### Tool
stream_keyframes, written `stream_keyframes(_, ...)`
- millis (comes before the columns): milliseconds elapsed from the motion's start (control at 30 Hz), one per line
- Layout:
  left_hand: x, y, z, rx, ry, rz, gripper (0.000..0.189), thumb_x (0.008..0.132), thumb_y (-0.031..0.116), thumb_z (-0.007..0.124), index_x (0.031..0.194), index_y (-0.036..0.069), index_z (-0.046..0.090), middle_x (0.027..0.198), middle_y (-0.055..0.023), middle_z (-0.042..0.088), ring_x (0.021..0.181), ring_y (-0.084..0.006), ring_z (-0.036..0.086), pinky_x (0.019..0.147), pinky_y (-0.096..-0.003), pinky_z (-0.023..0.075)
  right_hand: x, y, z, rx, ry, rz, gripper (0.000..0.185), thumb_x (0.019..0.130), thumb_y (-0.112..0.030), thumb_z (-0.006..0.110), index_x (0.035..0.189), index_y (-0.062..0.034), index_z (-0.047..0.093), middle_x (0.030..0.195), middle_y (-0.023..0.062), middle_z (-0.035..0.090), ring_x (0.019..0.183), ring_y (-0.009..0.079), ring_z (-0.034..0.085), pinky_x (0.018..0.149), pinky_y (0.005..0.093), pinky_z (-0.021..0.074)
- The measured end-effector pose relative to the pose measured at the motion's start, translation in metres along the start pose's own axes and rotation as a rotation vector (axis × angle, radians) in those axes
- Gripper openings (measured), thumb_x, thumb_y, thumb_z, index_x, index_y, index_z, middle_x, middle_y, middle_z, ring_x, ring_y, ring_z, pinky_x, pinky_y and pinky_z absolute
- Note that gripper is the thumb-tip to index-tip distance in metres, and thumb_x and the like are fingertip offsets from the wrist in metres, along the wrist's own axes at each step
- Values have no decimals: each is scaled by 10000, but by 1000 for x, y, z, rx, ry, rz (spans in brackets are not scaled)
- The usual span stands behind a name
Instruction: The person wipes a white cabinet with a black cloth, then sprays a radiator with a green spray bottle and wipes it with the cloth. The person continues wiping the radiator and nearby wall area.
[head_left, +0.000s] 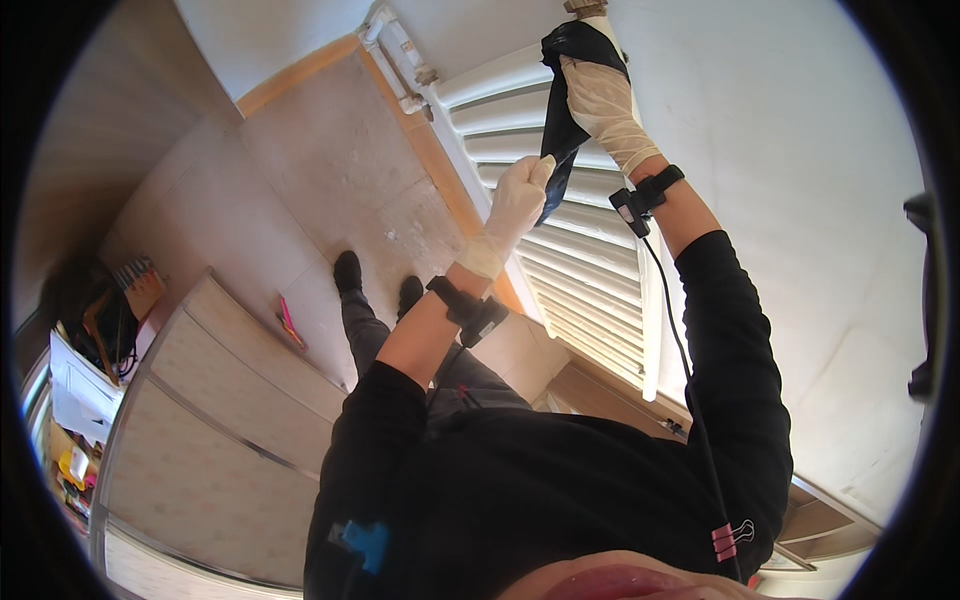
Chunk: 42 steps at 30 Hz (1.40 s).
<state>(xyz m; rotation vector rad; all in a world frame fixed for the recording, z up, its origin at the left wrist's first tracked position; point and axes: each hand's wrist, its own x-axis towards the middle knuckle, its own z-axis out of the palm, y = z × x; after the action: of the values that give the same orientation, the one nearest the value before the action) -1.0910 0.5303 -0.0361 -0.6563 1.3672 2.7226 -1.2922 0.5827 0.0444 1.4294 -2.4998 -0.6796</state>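
Observation:
A white column radiator stands against the wall before me. Near its upper end, a strip of thin black material, plastic or cloth, is looped at the pipe end and hangs down across the columns. My left hand, in a pale thin glove, pinches the hanging part of the strip. My right hand, gloved the same way, is up at the loop with black material over its fingers. Those fingertips are hidden. Each wrist carries a black strapped device, the left one and the right one, with cables running along the sleeves.
White pipes with a valve rise beside the radiator. Wooden skirting edges the tiled floor. A pink-handled object lies on the floor. A curved-looking cabinet stands at left, with papers and mixed items beyond it.

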Motion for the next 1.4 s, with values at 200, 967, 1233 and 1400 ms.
stream_keyframes(200,10,-50,-10,14,77,-34,362,981,303,578,825,-23,600,657,-191,525,628,-294,513,629,-424,417,2,-39,71,52,-304,-169,333,888,-107,493,1182,-95,648,947,116,698,902,308,671,750,412,545)
stream_keyframes(967,40,-76,-88,118,114,-187,336,989,256,546,798,-19,579,628,-91,536,591,-197,491,572,-397,397,36,-94,168,260,-298,96,237,939,-144,495,987,-49,706,958,170,711,911,351,677,808,453,531)
stream_keyframes(1233,96,-68,-158,126,29,-247,280,976,209,570,795,-4,590,666,-75,521,603,-166,455,567,-369,388,74,-123,234,203,-472,-126,202,886,-151,533,853,-79,719,843,144,709,861,343,683,736,457,542)
stream_keyframes(1400,93,-48,-143,88,-88,-224,262,968,205,576,825,-12,607,678,-102,538,642,-181,499,617,-368,417,53,-88,168,245,-503,-22,197,882,-143,533,988,-61,677,878,147,682,869,355,661,739,467,530)
